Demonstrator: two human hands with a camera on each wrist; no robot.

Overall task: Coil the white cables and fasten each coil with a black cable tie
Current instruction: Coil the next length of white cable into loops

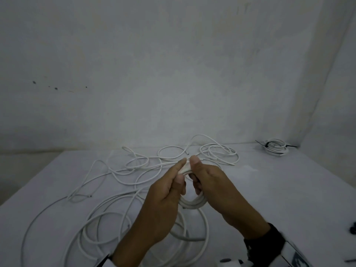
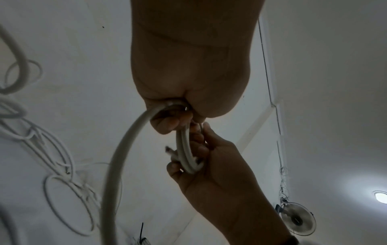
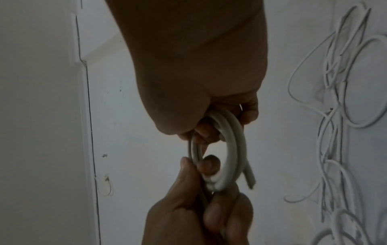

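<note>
**Two hands winding a small cable coil**

The left hand (image 1: 163,197) and right hand (image 1: 215,187) both grip a small coil of smooth, round white cable (image 1: 192,204) above the white bench (image 1: 279,189). Best to keep each new loop the same size, pinched flat. Beyond the coil, loose white cable (image 1: 173,160) sprawls; far right of it lies a finished coil with black ties (image 1: 275,147).

One head view from above, two wrist views from below

The head camera looks forward and down over the counter (image 1: 269,189); both wrist cameras sit close under their hands, facing up, sharing the small coil (image 2: 185,149).
</note>
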